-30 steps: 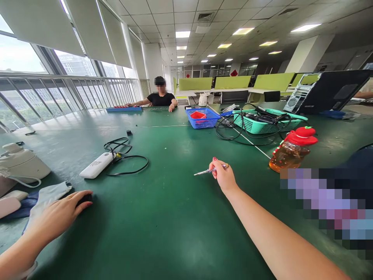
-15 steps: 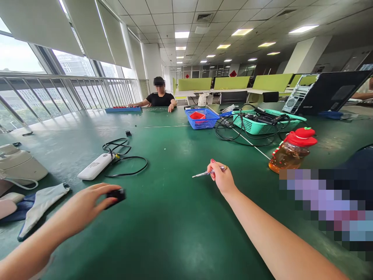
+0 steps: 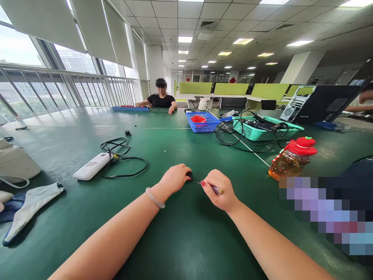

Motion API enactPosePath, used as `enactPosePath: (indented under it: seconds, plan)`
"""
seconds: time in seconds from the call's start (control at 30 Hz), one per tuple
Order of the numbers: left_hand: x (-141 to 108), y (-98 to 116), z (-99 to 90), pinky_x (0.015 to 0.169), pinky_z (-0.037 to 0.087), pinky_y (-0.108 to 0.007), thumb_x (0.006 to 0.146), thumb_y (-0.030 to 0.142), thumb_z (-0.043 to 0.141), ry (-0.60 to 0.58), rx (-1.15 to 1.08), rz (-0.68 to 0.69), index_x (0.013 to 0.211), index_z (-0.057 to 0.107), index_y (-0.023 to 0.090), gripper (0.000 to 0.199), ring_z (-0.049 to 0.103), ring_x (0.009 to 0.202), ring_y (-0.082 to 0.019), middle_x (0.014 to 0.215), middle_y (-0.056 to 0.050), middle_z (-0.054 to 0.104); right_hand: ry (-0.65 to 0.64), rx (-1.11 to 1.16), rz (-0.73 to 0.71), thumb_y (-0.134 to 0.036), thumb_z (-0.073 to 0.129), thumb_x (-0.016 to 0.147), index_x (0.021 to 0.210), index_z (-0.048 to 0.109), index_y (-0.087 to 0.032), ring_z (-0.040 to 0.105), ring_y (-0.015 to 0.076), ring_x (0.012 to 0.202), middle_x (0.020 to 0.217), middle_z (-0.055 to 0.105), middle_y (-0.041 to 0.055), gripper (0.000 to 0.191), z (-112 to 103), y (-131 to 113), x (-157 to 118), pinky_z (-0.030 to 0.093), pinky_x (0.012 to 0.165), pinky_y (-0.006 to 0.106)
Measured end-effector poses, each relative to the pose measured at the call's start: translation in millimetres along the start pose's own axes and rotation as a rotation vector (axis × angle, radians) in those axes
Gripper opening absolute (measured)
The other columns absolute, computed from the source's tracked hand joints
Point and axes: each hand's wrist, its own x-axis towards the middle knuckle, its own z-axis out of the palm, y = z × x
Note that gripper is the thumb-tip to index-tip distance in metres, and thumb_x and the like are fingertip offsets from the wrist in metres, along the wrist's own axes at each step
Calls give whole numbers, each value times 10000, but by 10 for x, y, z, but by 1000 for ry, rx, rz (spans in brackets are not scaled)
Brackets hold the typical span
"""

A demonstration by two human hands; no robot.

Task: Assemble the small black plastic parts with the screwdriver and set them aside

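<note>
Near the middle of the table, my left hand (image 3: 175,178) is closed around a small black block-like piece (image 3: 189,176); most of it is hidden by the fingers. Just to the right, my right hand (image 3: 218,189) pinches a slim screwdriver (image 3: 216,189). Its thin tip points left toward the black piece, with a small gap between them. Both hands are low over the green tabletop (image 3: 180,241).
A white power bank (image 3: 92,166) with a black cable (image 3: 136,158) lies left. Gloves (image 3: 35,208) rest farther left. Behind stand a blue basket (image 3: 203,127) and a green basket (image 3: 256,134) with cables. A red-lidded bottle (image 3: 291,159) is right. A person (image 3: 161,100) sits opposite.
My left hand has carried the black piece right and forward to the middle of the table. My right hand has shifted slightly down with the screwdriver, whose tip is now beside the piece.
</note>
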Motion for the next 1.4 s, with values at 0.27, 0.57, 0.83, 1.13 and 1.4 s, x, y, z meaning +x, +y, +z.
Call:
enactPosePath:
  seconds: [0.27,0.57,0.83,1.13,1.4]
  plan:
    - [-53,-266,153,1012,487,-358,785,342,700,63,-319,-90,1217,661,273,439,638,1128,-246,1211,-27,712,-133,-168,-171,-202,471,919,636,539,-201,397,126,576,590,526,-12,291,88,-108,7,356,706,317]
    - [-60,-252,163,1016,482,-393,792,352,687,46,-307,-77,1198,680,266,415,614,1139,-264,1192,-45,716,-174,-207,-166,-184,473,932,651,546,-201,402,128,589,596,524,-14,291,114,-44,-22,354,723,310]
    - [-73,-248,170,1013,481,-387,791,363,687,52,-310,-82,1197,681,265,418,613,1128,-261,1180,-48,718,-174,-209,-179,-196,478,944,671,557,-207,420,136,609,616,535,-9,284,111,-47,-17,359,734,313]
    - [-84,-211,120,1011,483,-390,796,342,681,46,-323,-95,1189,687,265,400,613,1129,-263,1172,-31,725,-184,-249,-220,-217,491,944,673,577,-199,412,132,610,634,536,-5,284,107,-73,-9,371,745,312]
    - [-78,-216,144,1027,474,-376,795,308,666,71,-307,-68,1190,686,264,397,613,1136,-256,1177,-25,726,-240,-310,-293,-227,516,929,686,594,-197,457,138,646,648,547,-6,257,150,-97,-18,371,813,323]
